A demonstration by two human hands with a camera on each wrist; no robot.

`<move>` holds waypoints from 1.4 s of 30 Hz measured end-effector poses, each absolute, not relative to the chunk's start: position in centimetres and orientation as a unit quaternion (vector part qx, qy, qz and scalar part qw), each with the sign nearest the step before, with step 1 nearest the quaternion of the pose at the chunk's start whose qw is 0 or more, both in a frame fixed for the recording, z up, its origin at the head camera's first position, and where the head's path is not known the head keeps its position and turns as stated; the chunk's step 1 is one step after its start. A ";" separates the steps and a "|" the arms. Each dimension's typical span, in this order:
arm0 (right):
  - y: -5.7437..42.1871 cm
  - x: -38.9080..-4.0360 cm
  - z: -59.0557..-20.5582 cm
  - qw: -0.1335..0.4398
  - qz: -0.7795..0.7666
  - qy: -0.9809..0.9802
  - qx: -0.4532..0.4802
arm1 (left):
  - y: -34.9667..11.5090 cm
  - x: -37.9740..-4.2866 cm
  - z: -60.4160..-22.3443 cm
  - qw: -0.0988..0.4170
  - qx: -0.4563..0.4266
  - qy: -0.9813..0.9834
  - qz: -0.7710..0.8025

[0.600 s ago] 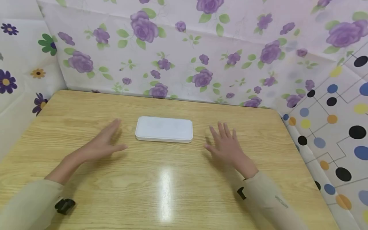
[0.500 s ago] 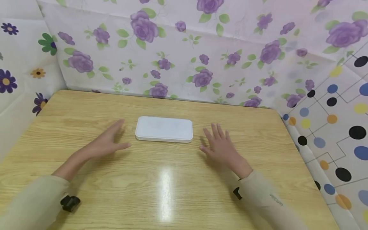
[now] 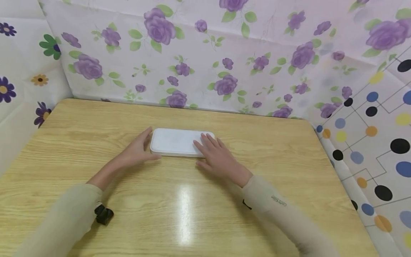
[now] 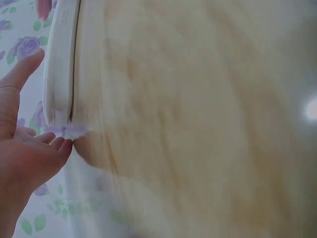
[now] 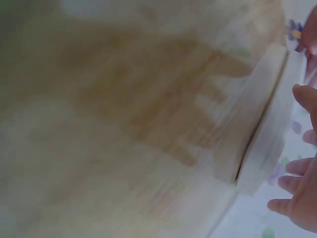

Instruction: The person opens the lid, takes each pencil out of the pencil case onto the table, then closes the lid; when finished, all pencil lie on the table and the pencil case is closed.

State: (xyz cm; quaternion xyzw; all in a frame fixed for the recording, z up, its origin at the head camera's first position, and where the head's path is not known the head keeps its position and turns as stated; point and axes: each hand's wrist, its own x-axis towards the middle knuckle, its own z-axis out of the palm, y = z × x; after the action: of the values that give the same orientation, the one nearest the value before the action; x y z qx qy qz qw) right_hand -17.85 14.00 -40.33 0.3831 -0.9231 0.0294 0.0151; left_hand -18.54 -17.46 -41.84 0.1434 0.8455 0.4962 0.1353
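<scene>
I've got a flat white box (image 3: 174, 140) lying on the bench (image 3: 289, 171), set in from the middle of the back edge, long side roughly parallel to it. Person's left hand (image 3: 134, 152) is at the box's left end, fingers released, thumb spread toward the front. Right hand (image 3: 221, 160) reaches over the right end, fingers extended, released. I can't tell if either makes contact.

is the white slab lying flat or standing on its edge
Flat. In the head view, the white slab lies broad face up on the table, with a thin front side showing below.
</scene>
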 end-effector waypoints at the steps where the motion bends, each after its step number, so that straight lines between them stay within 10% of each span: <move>1: 13.7 -18.1 -40.3 0.018 0.027 -0.921 0.389 | -17.3 -18.8 -41.9 0.135 0.142 0.847 0.494; 19: 10.4 -20.8 -40.5 0.025 -0.059 -0.908 0.415 | -16.6 -20.9 -43.5 0.102 0.103 0.916 0.375; 42: 8.8 -21.3 -42.8 0.199 -0.264 -0.823 0.461 | -17.1 -20.3 -44.1 0.072 0.125 0.911 0.387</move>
State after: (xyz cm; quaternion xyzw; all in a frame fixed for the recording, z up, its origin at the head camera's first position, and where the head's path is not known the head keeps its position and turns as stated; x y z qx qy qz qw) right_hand -21.32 8.85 -42.76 0.4612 -0.8234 -0.2643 0.1985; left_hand -20.25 -17.05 -44.11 0.1249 0.9107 0.3871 0.0723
